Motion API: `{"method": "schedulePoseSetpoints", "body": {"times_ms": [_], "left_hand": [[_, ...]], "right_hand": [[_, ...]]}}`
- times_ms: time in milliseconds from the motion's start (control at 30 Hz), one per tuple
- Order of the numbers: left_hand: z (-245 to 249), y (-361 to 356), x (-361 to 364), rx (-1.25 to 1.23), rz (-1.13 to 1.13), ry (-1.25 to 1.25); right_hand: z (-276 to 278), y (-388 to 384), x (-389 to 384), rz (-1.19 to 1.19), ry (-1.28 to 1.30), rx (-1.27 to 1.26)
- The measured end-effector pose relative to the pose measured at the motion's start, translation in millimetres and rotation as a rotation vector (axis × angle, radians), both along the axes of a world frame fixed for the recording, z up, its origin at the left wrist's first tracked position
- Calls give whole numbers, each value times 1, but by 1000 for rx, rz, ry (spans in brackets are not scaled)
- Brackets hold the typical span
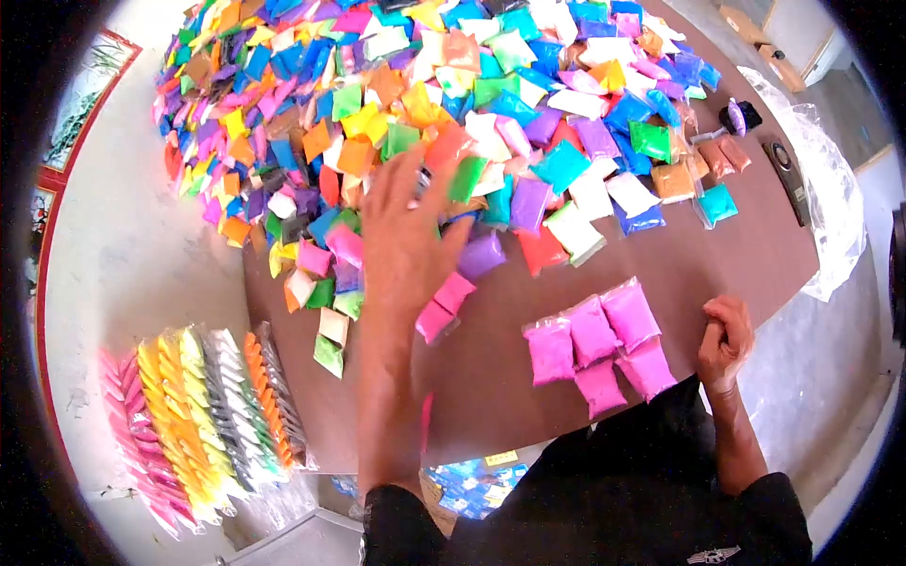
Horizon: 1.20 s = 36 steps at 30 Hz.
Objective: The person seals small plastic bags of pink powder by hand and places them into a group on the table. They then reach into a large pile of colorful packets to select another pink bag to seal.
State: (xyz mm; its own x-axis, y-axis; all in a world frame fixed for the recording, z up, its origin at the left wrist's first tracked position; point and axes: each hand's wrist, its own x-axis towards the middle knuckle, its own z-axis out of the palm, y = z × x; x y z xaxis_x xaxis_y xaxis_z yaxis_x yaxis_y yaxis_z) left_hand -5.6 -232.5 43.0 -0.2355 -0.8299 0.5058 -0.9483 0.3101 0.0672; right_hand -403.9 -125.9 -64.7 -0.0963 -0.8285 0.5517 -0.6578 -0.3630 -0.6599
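Observation:
My left hand (408, 222) reaches out over the near side of a large heap of small colourful clear-wrapped packets (510, 52). Its fingers are spread, close above a red-orange packet (450, 146) and a green packet (467, 177). A purple packet (482, 255) and a joined pair of pink packets (446, 307) lie just right of its wrist. My right hand (726, 341) is curled into a loose fist at the table's near right side, with nothing showing in it. Left of that fist, several bright pink packets (595, 330) are grouped together flat on the table.
The brown table (500, 387) carries the heap. Long strips of packets in rows of colour (189, 415) hang at the left edge. A dark slim object (785, 179) and clear plastic sheeting (823, 189) are at the right edge. Blue packaging (477, 486) shows below the front edge.

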Motion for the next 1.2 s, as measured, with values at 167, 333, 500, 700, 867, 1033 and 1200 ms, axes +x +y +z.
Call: {"method": "schedulePoseSetpoints", "body": {"times_ms": [167, 333, 500, 700, 867, 1033, 1200], "left_hand": [[-26, -55, 6, 15, -8, -160], [-10, -93, 48, -55, 64, -31], [-12, -126, 96, -179, 144, -28], [-8, -116, 153, -83, 215, 107], [-24, -88, 186, -82, 285, 31], [-11, -65, 171, 18, 380, 80], [9, -62, 132, 10, 270, 86]], "right_hand": [[-1, 2, -4, -14, 4, 36], [3, 0, -3, -6, 0, 40], [-2, -2, -8, 13, 18, -4], [0, -2, -7, 14, -9, 36], [-3, -1, -9, 23, -7, 33], [-6, -1, -9, 19, -20, 29], [-4, -2, -8, 22, 10, -6]]}}
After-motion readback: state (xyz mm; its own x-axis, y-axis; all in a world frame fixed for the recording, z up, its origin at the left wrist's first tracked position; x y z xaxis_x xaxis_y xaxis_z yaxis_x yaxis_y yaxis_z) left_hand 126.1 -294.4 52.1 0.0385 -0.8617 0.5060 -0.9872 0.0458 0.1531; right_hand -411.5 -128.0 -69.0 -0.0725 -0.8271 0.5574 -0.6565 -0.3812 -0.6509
